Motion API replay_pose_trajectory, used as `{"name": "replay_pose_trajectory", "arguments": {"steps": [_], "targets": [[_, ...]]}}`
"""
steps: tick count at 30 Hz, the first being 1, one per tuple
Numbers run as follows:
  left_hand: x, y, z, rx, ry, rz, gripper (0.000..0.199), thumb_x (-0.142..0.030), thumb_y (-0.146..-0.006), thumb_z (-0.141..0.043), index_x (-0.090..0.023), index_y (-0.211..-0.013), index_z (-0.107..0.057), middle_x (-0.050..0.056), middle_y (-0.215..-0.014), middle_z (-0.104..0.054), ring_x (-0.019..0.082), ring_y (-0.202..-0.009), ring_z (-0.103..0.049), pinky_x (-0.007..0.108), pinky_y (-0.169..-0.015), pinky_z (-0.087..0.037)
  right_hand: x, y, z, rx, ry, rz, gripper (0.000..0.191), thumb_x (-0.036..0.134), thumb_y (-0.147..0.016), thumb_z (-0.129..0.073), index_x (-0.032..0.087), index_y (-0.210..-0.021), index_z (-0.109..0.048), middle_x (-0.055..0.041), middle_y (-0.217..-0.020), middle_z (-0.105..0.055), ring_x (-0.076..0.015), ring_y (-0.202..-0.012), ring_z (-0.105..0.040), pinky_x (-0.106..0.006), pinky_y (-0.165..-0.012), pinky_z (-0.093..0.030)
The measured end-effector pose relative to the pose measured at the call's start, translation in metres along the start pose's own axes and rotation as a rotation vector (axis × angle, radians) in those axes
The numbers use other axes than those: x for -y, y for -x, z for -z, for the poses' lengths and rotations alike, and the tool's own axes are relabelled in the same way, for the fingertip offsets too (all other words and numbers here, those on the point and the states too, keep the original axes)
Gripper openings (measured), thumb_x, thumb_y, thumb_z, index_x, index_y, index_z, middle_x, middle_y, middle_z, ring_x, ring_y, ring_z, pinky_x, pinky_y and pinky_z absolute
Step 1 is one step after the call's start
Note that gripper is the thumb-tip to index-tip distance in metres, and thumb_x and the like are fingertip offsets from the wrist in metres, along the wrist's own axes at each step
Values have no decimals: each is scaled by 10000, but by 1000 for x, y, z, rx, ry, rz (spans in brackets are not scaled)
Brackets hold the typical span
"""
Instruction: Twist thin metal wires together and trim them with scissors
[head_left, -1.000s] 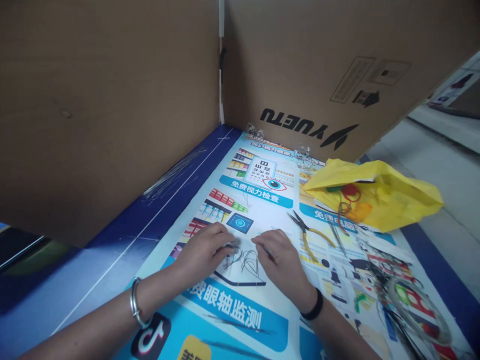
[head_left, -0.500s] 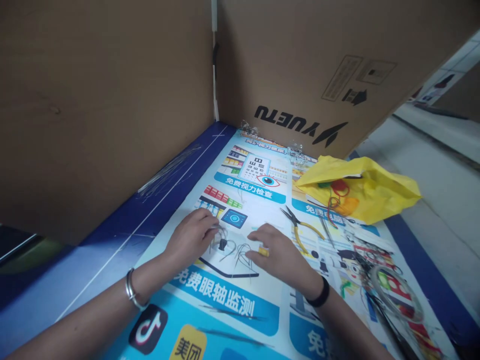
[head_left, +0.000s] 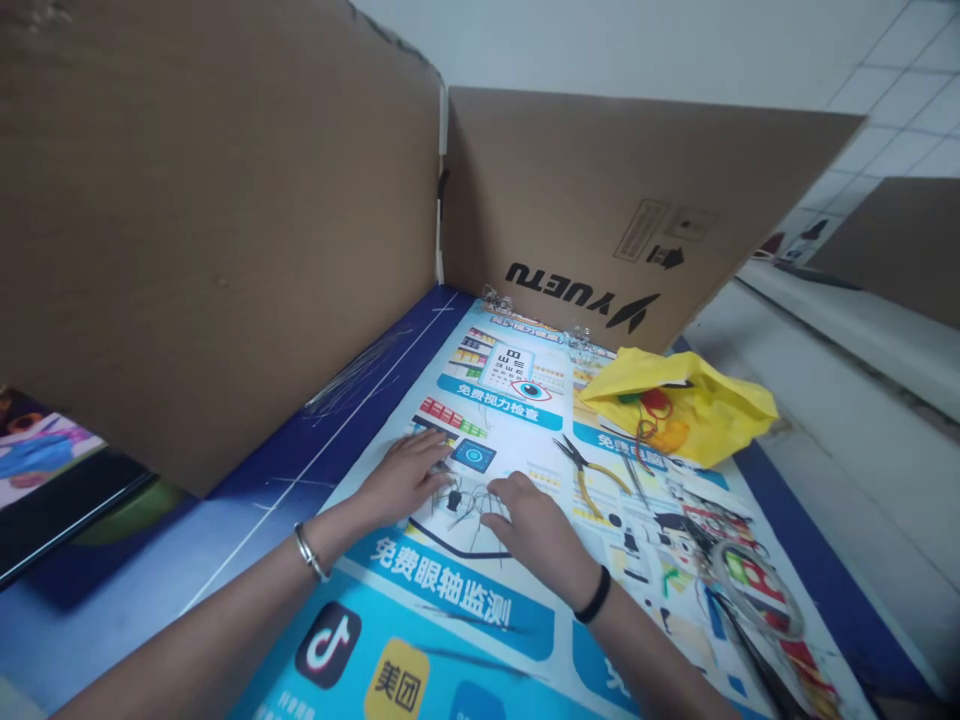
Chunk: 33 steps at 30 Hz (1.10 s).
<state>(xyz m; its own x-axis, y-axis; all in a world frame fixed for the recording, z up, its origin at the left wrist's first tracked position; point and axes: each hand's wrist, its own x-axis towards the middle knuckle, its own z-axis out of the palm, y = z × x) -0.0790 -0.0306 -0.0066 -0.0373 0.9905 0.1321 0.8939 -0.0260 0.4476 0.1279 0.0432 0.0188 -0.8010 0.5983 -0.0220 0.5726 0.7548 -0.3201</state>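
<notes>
Several thin dark wires (head_left: pixel 474 503) lie loosely bent on the printed poster sheet (head_left: pixel 517 455). A small black piece (head_left: pixel 454 499) sits among them. On their left rests my left hand (head_left: pixel 405 478), its fingers apart near the wires and nothing seen in it. My right hand (head_left: pixel 525 515) is at their right side, thumb and fingers apart, with the fingertips close to the wire ends. Yellow-handled pliers (head_left: pixel 589 475) lie open to the right of my right hand.
Cardboard panels (head_left: pixel 300 200) stand at the left and back. A yellow bag (head_left: pixel 697 405) with coloured thread lies at the right. Nearer are a clear round spool (head_left: pixel 759 588) and dark tools. Loose wire strands (head_left: pixel 352 375) lie along the left panel, and a screen (head_left: pixel 45 460) shows at far left.
The view has tilted up, showing more wall and the screen. My left hand's fingers have spread and flattened beside the wires. My right hand stays beside them.
</notes>
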Motion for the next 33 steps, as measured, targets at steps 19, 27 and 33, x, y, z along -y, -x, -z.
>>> {"name": "replay_pose_trajectory", "arguments": {"steps": [19, 27, 33], "targets": [[-11, 30, 35, 1, 217, -56, 296, -212, -856, -424, -251, -1134, -519, 40, -1183, -567, 162, -1103, -499, 343, -947, -389, 28, -14, 8, 34, -39, 36, 273, 307, -826, -513, 188, -1069, -550, -75, -997, -564, -184, -906, -557, -266, -748, -404], [-37, 18, 50, 5, 107, -131, 215, -251, -861, -427, -201, -981, -599, 47, -964, -643, 186, -938, -563, 352, -848, -422, 24, 51, 24, 254, 98, 203, 124, 249, -807, -513, 176, -773, -608, -45, -783, -596, -175, -732, -561, -265, -605, -367], [-62, 5, 42, 69, 34, -202, 204, -263, -861, -436, -176, -887, -618, 45, -873, -650, 196, -890, -579, 355, -810, -421, 42, 71, 9, 233, 314, 310, 79, 77, -730, -556, 149, -755, -575, -77, -750, -588, -198, -661, -532, -293, -529, -337]]}}
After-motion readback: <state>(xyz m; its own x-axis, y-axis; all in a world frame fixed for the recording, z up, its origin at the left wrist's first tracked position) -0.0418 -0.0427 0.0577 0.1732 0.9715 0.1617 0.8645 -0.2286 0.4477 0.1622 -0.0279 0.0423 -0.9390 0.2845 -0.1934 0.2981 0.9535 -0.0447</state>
